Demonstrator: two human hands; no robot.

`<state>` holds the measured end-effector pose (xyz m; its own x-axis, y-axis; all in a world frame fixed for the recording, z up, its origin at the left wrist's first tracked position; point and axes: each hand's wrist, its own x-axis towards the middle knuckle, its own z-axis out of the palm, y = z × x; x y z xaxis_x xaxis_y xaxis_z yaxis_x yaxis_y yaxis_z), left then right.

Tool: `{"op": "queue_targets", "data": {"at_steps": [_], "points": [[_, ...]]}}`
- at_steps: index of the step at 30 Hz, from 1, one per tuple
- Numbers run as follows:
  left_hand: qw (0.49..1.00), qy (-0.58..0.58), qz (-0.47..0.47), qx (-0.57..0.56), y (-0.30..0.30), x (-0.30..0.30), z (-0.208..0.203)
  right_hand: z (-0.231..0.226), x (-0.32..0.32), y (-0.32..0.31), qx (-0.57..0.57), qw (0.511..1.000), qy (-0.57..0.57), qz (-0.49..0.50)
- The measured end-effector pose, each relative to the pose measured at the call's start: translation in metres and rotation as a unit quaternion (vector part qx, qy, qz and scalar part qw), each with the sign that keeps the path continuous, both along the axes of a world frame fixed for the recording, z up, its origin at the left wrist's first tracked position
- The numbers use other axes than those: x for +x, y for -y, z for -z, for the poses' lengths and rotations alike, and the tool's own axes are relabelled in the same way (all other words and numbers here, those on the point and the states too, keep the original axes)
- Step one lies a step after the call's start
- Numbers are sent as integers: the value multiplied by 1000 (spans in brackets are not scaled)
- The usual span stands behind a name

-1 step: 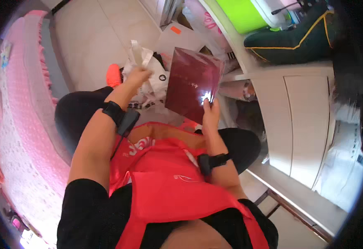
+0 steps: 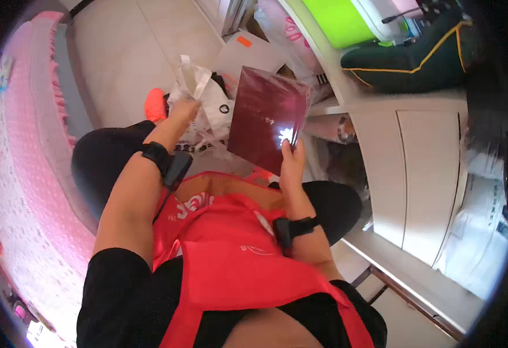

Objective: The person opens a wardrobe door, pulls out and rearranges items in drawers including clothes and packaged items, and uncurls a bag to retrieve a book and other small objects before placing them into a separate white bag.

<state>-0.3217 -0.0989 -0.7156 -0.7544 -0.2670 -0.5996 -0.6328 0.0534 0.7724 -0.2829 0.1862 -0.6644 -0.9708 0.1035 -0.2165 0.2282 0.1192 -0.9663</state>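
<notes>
My right hand is closed on the lower right edge of a flat, dark maroon booklet in a shiny clear sleeve, its thumb lying on top. Light glares off the sleeve just above the thumb. To the left, my left hand is closed on the side of a white bag, whose opening gapes upward. The undersides of its fingers are hidden. Crumpled see-through plastic with dark print lies below the bag, between my knees.
A pink bed runs along the left. On the right stands a white cabinet with a green box and a dark cushion on its shelf. A white box and plastic bags lie ahead on the tiled floor, near an orange shoe.
My left hand has shifted slightly down and left along the bag. The booklet has moved a little to the left with my right hand.
</notes>
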Motion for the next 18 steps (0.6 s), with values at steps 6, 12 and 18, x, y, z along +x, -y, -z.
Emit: {"op": "queue_targets", "data": {"at_steps": [6, 12, 18], "points": [[997, 33, -47, 46, 3, 13, 102, 2, -4, -6, 32, 999, 24, -11], [991, -5, -128, -48, -15, 1, 142, 10, -11, 1, 42, 998, 44, -33], [972, 38, -225, 51, -33, -5, 83, 14, -11, 2, 20, 999, 31, -37]]}}
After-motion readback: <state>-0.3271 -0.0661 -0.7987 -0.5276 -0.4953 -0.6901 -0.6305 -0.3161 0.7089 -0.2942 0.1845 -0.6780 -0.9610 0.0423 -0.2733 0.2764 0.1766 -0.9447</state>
